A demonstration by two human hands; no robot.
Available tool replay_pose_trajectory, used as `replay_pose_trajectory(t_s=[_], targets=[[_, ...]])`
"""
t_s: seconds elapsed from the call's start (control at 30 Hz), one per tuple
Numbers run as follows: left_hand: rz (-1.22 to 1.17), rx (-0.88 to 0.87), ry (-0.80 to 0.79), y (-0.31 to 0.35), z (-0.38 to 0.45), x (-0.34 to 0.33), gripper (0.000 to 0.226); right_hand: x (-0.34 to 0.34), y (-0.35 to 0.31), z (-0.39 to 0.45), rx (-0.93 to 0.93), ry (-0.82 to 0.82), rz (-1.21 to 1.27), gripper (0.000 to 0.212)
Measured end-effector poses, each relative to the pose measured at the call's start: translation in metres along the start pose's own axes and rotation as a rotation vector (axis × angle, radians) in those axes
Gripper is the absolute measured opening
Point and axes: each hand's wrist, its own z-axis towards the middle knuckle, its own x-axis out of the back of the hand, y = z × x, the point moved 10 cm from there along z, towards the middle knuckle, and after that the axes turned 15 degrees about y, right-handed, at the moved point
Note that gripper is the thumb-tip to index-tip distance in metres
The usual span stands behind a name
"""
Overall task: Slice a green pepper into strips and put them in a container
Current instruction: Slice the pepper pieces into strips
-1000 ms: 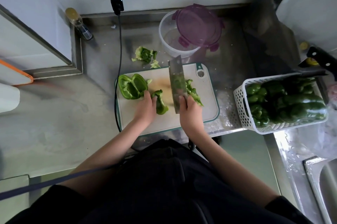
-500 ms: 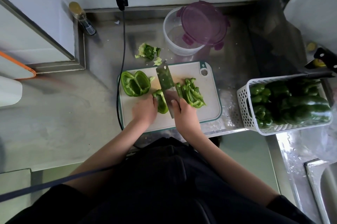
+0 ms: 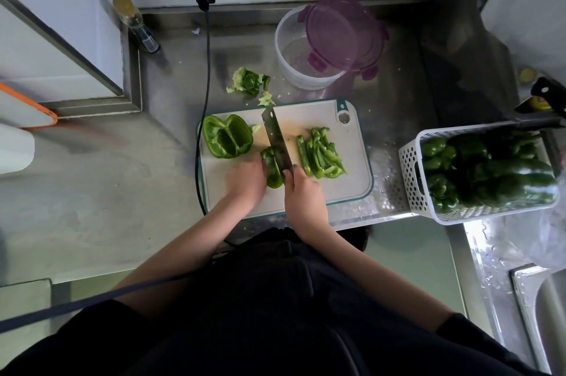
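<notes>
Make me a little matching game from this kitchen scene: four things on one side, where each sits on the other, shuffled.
Things:
1. cut strips
2. pepper half
3. purple lid
4. whole peppers

Places:
A. in the white basket
B. left end of the cutting board
C. tilted on the clear container
D. right of the cleaver

Pairs: 1-D, 2-B, 3-C, 4-A

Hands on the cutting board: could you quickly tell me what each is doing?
Left hand: holds the pepper piece down.
Right hand: grips the cleaver.
</notes>
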Motion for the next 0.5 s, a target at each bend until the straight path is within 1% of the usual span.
replay_pose_trajectory(t_s=[0.07, 0.23, 0.43, 0.5], targets=[[0.001, -0.001, 0.004, 0.0, 0.0, 0.001, 0.02, -0.002, 0.0, -0.001, -0.008, 0.015, -0.007, 0.029], [0.014, -0.025, -0.008, 0.004, 0.0, 0.004, 0.031, -0.012, 0.004, -0.001, -0.039, 0.001, -0.04, 0.028], [0.029, -0.031, -0.008, 0.005, -0.001, 0.005, 0.03, -0.017, 0.006, -0.002, -0.056, 0.004, -0.049, 0.029], [0.072, -0.044, -0.005, 0.005, 0.0, 0.006, 0.03, -0.019, 0.006, -0.001, -0.07, 0.004, -0.047, 0.029]])
